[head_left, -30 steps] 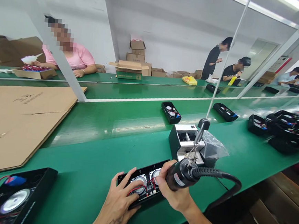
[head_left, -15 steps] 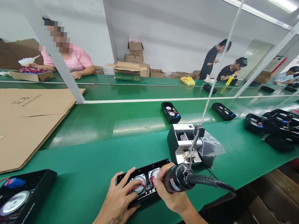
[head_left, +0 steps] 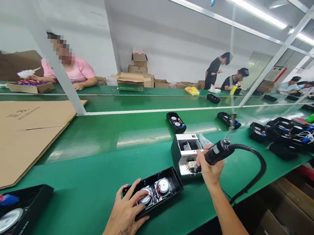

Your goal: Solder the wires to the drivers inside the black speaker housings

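Observation:
An open black speaker case (head_left: 177, 180) with two round silver speakers and red wires lies tilted on the green bench (head_left: 86, 184). My left hand (head_left: 129, 206) grips its left end, with fingers over the rim and near the left speaker. My right hand (head_left: 210, 168) is wrapped round a black corded electric screwdriver (head_left: 217, 152), which hangs from a line above. The tool's tip is at the front of a white and black screw feeder box (head_left: 188, 152), behind the case.
Another open case (head_left: 38, 202) sits at the near left, below flat cardboard (head_left: 28, 132). More cases lie on the belt (head_left: 103, 135) and are piled at the right (head_left: 294, 135). A slanted white post (head_left: 64, 77) rises at left. People sit or stand across the bench.
My right hand has moved the screwdriver from the case up and right to the feeder box. My left hand still holds the case. The view has tilted up slightly.

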Available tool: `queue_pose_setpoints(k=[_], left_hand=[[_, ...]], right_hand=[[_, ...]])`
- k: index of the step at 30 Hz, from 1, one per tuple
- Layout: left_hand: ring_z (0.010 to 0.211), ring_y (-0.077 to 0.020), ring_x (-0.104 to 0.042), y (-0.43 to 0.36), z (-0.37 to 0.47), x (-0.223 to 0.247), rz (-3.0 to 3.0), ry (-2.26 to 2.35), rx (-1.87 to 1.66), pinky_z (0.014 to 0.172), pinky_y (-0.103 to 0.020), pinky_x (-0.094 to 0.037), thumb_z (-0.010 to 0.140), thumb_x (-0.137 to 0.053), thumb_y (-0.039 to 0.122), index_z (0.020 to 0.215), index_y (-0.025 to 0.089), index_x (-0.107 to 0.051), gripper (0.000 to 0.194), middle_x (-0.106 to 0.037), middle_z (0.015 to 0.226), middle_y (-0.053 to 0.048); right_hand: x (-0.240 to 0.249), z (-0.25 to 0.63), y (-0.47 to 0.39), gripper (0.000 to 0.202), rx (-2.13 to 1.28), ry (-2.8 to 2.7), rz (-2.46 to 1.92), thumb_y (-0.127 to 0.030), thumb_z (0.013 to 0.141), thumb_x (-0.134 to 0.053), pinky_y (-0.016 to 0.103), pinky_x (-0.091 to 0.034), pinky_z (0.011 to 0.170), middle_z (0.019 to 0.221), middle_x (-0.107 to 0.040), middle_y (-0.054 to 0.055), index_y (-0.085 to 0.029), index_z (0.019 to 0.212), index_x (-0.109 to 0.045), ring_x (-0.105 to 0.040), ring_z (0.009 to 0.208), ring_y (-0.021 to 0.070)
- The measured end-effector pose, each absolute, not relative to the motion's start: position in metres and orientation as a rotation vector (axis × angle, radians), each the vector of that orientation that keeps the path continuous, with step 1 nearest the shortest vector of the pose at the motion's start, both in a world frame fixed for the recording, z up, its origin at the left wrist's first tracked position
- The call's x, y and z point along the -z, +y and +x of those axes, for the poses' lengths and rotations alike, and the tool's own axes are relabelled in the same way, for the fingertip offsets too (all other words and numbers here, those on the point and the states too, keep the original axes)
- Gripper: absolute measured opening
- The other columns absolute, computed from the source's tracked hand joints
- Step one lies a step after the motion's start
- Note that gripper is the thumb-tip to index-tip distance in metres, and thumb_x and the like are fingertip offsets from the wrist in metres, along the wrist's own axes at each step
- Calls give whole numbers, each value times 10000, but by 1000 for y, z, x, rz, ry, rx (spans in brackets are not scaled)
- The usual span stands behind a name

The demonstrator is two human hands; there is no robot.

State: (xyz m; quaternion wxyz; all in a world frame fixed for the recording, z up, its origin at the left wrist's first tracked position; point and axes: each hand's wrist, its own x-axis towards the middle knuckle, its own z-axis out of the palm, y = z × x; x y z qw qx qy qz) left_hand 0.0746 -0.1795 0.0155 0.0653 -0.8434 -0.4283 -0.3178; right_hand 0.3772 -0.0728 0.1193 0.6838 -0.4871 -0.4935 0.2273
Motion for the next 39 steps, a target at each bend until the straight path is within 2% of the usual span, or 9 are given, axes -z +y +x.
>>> queue_pose_setpoints(k=[6, 12, 16, 20, 25, 28, 32, 39], left_hand=[[1413, -389, -516, -185, 76, -12, -2586, -1365, 910, 1109, -558, -250, 807, -810, 249, 779, 269, -642, 171, -775, 1235, 52], [1469, -381, -493, -189, 77, 0, -2632, -1497, 985, 1167, -591, -213, 790, -872, 384, 820, 263, -661, 245, -767, 1274, 71], [1491, -369, -474, -190, 77, 3, -2633, -1511, 967, 1176, -609, -208, 816, -852, 426, 894, 289, -689, 227, -757, 1304, 87], [1520, -352, -440, -191, 78, 5, -2614, -1529, 927, 1175, -626, -225, 888, -775, 460, 972, 335, -724, 159, -740, 1341, 58], [1541, -342, -410, -192, 77, 12, -2622, -1538, 932, 1195, -645, -213, 901, -761, 457, 1140, 407, -719, 248, -722, 1385, 54], [1550, -333, -394, -192, 78, 12, -2614, -1534, 947, 1208, -630, -200, 900, -765, 441, 1100, 391, -730, 209, -736, 1353, 48], [1547, -323, -390, -191, 79, 7, -2612, -1524, 943, 1208, -604, -195, 908, -753, 444, 1054, 379, -739, 161, -725, 1381, 53], [1413, -335, -543, -192, 81, 11, -2606, -1564, 1033, 1209, -614, -179, 860, -798, 433, 998, 363, -766, 157, -759, 1338, 36]], right_hand=[[-116, 370, -87, 297, -918, -1305, -1117, -347, 844, -800, 260, -398, 466, 521, -537, -110, -208, 1025, -611, -468, 419, 87], [-120, 318, -139, 235, -1260, -1154, -588, -243, 958, -679, 212, -402, 449, 579, -509, -125, -287, 1153, -557, -447, 412, 53], [-117, 275, -156, 219, -1320, -1154, -457, -216, 987, -640, 187, -408, 465, 649, -521, -110, -312, 1165, -557, -464, 453, 37], [-107, 248, -155, 212, -1344, -1243, -477, -240, 989, -652, 183, -410, 474, 685, -513, -109, -327, 1160, -560, -444, 467, 28], [-94, 235, -152, 224, -1325, -1308, -568, -268, 974, -679, 200, -408, 491, 667, -522, -104, -308, 1158, -557, -442, 479, 36], [-86, 232, -151, 235, -1319, -1320, -595, -280, 966, -685, 200, -354, 450, 668, -524, -102, -297, 1161, -556, -426, 457, 34], [-82, 228, -150, 241, -1331, -1338, -649, -294, 937, -711, 213, -356, 440, 685, -539, -95, -281, 1135, -574, -435, 451, 39], [-91, 220, -145, 214, -1439, -1386, -691, -322, 903, -722, 230, -381, 456, 594, -493, -108, -247, 1028, -566, -415, 445, 64]])
